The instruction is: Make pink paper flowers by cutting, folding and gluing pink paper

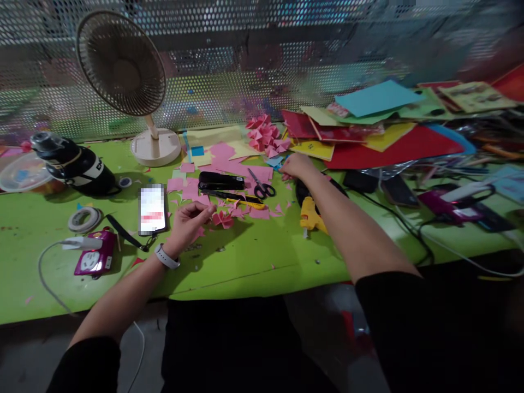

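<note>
My left hand, with a white band on its wrist, is closed in a pinch above the green table. At its fingertips is a small pink folded-paper flower. My right hand reaches to the back of the table, fingers bent down and together beside small blue paper pieces; what they grip, if anything, is hidden. Between the hands lie a black stapler, scissors, a yellow cutter knife and pink paper scraps. A yellow glue gun rests under my right forearm.
A fan and a dark bottle stand at the left. Nearer are a phone, tape roll and purple socket block. Behind my right hand are a pink paper cluster and coloured sheets. Cables cross the right side.
</note>
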A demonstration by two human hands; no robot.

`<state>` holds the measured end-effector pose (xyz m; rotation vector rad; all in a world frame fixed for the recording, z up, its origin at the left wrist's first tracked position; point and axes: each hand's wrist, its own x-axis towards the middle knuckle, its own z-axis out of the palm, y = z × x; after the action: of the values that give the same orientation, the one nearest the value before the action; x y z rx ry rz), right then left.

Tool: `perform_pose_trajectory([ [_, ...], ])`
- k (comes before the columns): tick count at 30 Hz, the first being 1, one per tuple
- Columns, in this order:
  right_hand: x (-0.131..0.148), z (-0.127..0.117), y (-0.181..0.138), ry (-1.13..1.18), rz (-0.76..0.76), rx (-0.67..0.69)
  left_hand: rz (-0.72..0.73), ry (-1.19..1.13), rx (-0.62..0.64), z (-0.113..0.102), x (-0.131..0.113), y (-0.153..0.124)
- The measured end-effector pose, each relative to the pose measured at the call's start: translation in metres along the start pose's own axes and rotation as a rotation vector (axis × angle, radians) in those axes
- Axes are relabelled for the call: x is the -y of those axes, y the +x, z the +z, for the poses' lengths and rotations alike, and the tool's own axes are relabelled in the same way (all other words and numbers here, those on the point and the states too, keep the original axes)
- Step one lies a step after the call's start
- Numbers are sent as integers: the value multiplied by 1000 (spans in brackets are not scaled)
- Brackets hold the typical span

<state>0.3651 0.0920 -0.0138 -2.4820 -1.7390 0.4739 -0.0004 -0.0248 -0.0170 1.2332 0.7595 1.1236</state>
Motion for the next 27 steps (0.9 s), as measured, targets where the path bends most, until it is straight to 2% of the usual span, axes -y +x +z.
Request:
perform_pose_trajectory([
  [6, 11, -9, -6, -16, 16, -50, -12, 21, 57, -2, 0, -1],
  [10, 19, -12, -37, 21, -30, -170, 75, 137, 64, -3, 4, -1],
  [12, 29, -8, -67, 222, -197, -225, 201, 263, 47, -2, 6, -2],
  [15, 52, 3, -123, 448, -541, -192, 281, 387, 74, -1, 5, -3],
  [17, 68, 13, -157, 525, -761, -133, 329, 442, 82, -1, 4, -3],
  [19, 80, 21, -180, 509, -913, -174, 375, 517, 97, -1, 4, -3],
  [22, 88, 32, -192, 461, -1002, -220, 440, 619, 129, -4, 4, -4],
  [27, 86, 46, -186, 398, -1052, -229, 461, 681, 178, -6, 5, -6],
])
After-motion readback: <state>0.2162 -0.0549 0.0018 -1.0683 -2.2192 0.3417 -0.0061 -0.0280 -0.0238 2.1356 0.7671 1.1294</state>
